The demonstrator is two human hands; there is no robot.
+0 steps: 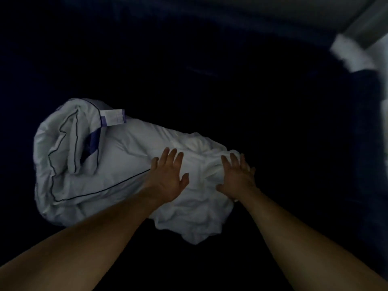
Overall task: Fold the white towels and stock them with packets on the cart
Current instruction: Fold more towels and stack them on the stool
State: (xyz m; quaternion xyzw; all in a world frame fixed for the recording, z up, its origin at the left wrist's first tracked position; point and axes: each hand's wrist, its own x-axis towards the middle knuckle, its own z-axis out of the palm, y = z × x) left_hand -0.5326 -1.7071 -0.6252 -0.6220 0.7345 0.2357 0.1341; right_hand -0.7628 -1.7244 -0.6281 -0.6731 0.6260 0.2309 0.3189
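Observation:
A crumpled white towel (pixel 195 208) lies bunched on a very dark surface (pixel 210 80). To its left, touching it, sits a puffy white cushion-like piece (pixel 88 164) with thin dark piping and a white sewn-in label (pixel 113 117). My left hand (pixel 168 175) lies flat with straight, spread fingers on the white fabric where the two pieces meet. My right hand (pixel 237 177) presses flat on the towel's right end, fingers straight. Neither hand grips anything. No packets or cart show in this dim view.
The scene is dim. At the upper right corner something white and blurred (pixel 350 53) shows beside a pale grey edge (pixel 357 19). A dark blue panel (pixel 365 114) runs down the right side.

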